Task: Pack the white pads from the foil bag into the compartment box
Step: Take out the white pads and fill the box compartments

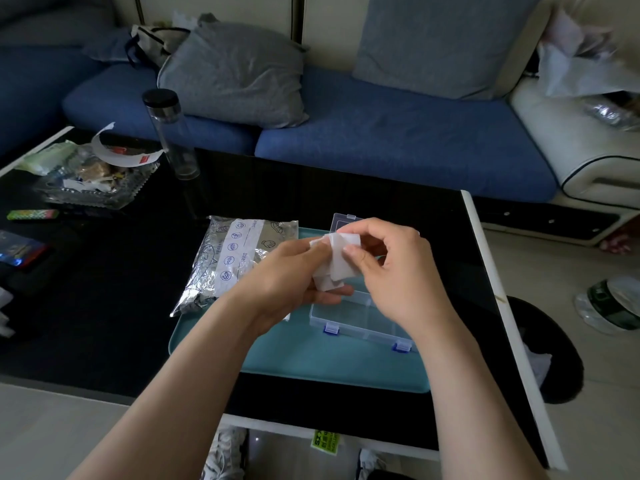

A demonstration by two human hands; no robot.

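Above a teal tray (207,341) on a glossy black table (104,289), both bare hands meet over the work. Left hand (287,275) comes in palm-up from the lower left, thumb and fingers pinched on a small stack of white pads (337,263). Right hand (388,271) curls in from the right, thumb and forefinger gripping the top pad at its upper edge, so both hands are closed on the same stack. The pads hang directly over the clear compartment box (363,320), which sits on the tray with its lid (343,221) tipped open at the far side and two blue latches (331,329) on the near wall. The compartments that show look bare; the hands hide the rest. Just left of the hands lies the silver foil bag (221,265), crumpled, half on the tray and half on the table, its white printed label facing up. Farther out on the table stand a tall clear bottle (173,133) with a black cap and a glass dish (93,185) of wrappers and paper scraps. Behind the table runs a blue sofa (398,140) with grey cushions (235,74), and pale floor shows at the right.
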